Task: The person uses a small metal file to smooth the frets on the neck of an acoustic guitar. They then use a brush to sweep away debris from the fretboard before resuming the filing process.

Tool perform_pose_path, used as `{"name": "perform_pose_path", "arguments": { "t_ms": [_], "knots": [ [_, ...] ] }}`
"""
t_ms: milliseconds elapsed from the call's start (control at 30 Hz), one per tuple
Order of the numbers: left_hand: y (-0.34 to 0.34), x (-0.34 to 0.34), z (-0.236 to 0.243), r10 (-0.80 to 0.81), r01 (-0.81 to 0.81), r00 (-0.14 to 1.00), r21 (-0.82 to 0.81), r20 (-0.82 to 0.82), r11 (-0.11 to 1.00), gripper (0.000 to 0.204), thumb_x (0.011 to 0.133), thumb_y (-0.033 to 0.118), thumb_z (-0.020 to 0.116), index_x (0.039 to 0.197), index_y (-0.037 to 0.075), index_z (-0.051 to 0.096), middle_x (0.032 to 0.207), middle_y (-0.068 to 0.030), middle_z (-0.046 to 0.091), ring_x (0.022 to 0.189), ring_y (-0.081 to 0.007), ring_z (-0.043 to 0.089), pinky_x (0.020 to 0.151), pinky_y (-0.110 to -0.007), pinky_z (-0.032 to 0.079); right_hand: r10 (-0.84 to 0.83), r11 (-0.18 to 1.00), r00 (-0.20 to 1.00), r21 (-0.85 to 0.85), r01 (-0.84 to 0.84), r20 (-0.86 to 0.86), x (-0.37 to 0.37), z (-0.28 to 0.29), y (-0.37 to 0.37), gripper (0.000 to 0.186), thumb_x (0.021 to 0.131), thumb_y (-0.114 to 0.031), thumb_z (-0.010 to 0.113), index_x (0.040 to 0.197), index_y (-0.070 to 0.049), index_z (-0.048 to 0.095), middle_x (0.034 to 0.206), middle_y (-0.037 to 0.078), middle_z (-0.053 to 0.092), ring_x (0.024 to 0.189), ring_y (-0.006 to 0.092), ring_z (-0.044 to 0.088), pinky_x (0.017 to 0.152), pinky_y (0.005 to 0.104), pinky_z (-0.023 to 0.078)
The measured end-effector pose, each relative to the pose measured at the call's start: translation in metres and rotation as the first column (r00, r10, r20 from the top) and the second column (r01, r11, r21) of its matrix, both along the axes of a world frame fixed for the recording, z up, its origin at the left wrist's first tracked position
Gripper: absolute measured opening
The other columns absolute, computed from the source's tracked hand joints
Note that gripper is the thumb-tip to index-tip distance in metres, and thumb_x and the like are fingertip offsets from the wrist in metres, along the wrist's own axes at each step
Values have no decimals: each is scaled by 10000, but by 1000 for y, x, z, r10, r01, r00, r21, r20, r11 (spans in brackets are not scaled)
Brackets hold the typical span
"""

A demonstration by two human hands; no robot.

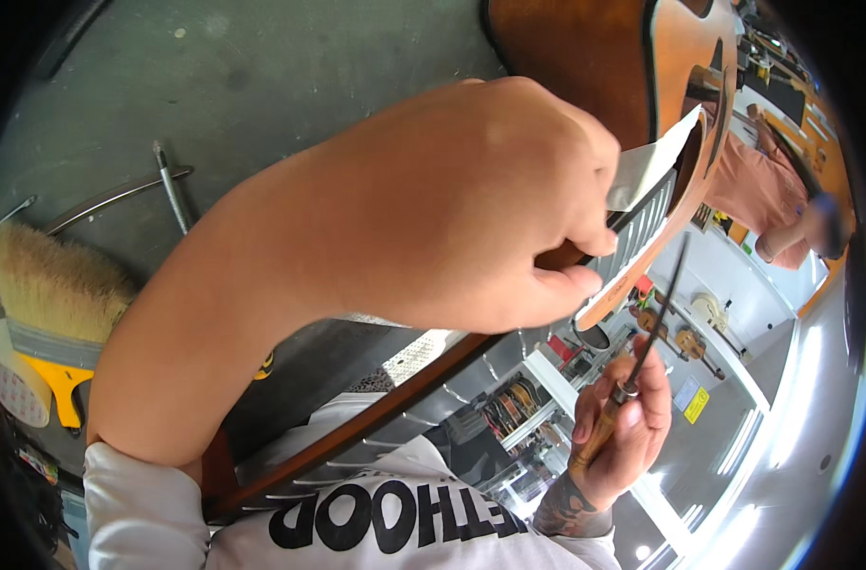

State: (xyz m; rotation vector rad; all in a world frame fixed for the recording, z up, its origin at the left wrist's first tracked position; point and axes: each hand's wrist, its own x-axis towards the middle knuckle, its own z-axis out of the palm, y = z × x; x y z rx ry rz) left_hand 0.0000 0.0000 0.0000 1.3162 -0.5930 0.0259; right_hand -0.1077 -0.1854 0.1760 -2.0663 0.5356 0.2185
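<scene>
A guitar with a brown sunburst body [571, 47] lies across the bench, and its fretted neck [357, 437] runs down toward my lap. My left hand [528, 209] is curled over the neck near the body, thumb and fingers bent together. What lies between those fingertips is hidden. Beside them, a pale flat sheet [653, 169] rests at the upper end of the frets. In my right hand [628, 423], right of the neck, is a hand tool [599, 437] with a wooden handle. Its long thin dark shaft points upward, apart from the guitar.
On the grey bench [310, 66] at left lie a wide brush [58, 285], a tape roll [20, 385] and thin metal rods [172, 190]. A person in a salmon shirt [756, 190] stands at far right. Shelves [518, 408] show beyond the neck.
</scene>
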Motion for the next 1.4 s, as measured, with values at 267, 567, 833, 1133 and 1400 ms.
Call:
{"name": "perform_pose_path", "arguments": {
  "t_ms": [267, 567, 833, 1133, 1400],
  "knots": [
    [7, -15, 32, -9, 17, 998, 141, -58, 990, 358, 724, 26, 791, 1078, 9, 739, 947, -102, 663, 829, -220, 650, 725, -327, 527, 383, 921, 921, -108, -375, 69, -20, 24, -83, 420, 883, -139, 695, 1242, 68, 625, 951, 153, 627, 652, 157, 595, 539, 240, 467],
    [-2, -64, 92, 362, -156, 896, 579, -258, 800, 204, 788, 65, 803, 987, 27, 773, 977, -87, 692, 866, -218, 665, 728, -313, 538, 917, 400, 395, -138, -906, 60, 98, 2, -132, 331, 858, -49, 729, 1169, 52, 673, 864, 133, 672, 617, 163, 623, 538, 258, 488],
    [-86, -114, 119, 813, -402, 576, 896, 87, 189, 518, 714, 407, 822, 1163, 162, 738, 1105, -98, 649, 1003, -286, 620, 912, -440, 459, 994, 100, 101, 24, -995, 49, 166, -16, -132, 388, 809, 30, 642, 1195, 58, 672, 962, 188, 671, 744, 226, 667, 667, 298, 538],
    [-109, -117, 92, 794, -431, 523, 900, 311, -69, 447, 792, 623, 656, 1164, 388, 735, 1106, -55, 650, 931, -237, 564, 858, -391, 387, 1000, 10, 8, 96, -995, -15, 188, -19, -125, 404, 805, 30, 673, 1209, 36, 675, 945, 180, 667, 796, 246, 671, 713, 308, 540],
    [-114, -118, 89, 813, -407, 492, 908, 310, -100, 423, 813, 646, 648, 1168, 430, 728, 1092, -31, 656, 934, -201, 572, 930, -412, 378, 990, 35, 18, 121, -992, -143, 182, -13, -134, 397, 787, -13, 720, 1184, -5, 704, 738, 113, 660, 580, 189, 635, 570, 282, 511]
  ]
}}
